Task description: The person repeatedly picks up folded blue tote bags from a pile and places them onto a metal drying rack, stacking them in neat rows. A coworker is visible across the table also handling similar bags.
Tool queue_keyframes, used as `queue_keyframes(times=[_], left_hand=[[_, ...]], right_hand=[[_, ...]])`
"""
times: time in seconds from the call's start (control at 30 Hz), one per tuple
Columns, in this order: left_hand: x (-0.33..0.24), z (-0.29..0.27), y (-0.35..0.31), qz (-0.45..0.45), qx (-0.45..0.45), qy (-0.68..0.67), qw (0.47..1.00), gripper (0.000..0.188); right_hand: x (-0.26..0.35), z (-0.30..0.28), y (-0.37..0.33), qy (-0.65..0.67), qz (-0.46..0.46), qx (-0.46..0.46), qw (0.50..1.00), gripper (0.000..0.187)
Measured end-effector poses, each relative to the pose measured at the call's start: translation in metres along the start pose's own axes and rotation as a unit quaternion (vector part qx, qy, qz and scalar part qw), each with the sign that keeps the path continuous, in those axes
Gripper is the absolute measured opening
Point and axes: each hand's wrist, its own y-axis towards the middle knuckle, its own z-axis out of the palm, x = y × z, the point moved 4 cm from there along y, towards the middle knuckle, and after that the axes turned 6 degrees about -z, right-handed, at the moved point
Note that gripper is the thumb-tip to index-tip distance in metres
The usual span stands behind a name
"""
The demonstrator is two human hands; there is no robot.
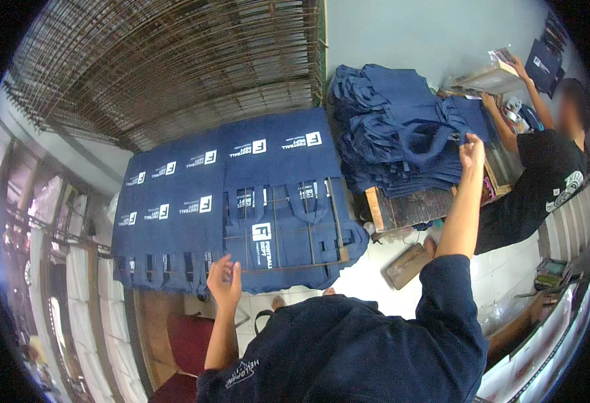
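My right hand reaches out to the right, fingers closed in a pinch at the edge of a navy cloth bag whose looped handle lies on a tall pile of the same bags. My left hand hangs at the near edge of the table, fingers loosely curled and apart, nothing in it. Before me, navy bags with white prints cover the table in overlapping rows. A thin wire frame lies over the bags at the near right, with handles showing under it.
Large stacked wire racks stand beyond the table. At the right, a co-worker in black handles things at a side bench with a pale box. A wooden block sits on the tiled floor, and a dark red chair is at my left.
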Motion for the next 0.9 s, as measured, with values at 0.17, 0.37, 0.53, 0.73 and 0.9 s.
queue_keyframes(times=[0.17, 0.37, 0.53, 0.73, 0.9], left_hand=[[-0.015, 0.001, 0.012, 0.019, 0.047, -0.052, 0.997, 0.024], [-0.012, 0.007, 0.013, -0.037, 0.168, -0.116, 0.978, 0.030], [0.024, 0.032, -0.017, -0.135, 0.374, -0.263, 0.879, 0.036], [0.015, 0.033, -0.019, -0.378, 0.465, -0.464, 0.653, 0.062], [0.015, 0.014, 0.036, -0.391, 0.350, -0.609, 0.595, 0.068]], right_hand=[[0.077, 0.072, -0.059, -0.082, -0.123, 0.120, 0.982, 0.026], [0.036, 0.211, -0.211, -0.260, -0.015, 0.217, 0.941, 0.067], [-0.081, 0.269, -0.287, -0.368, 0.044, 0.394, 0.841, 0.067], [-0.157, 0.360, -0.401, -0.268, 0.197, 0.541, 0.773, 0.065], [-0.145, 0.381, -0.425, -0.215, 0.148, 0.505, 0.822, 0.065]])
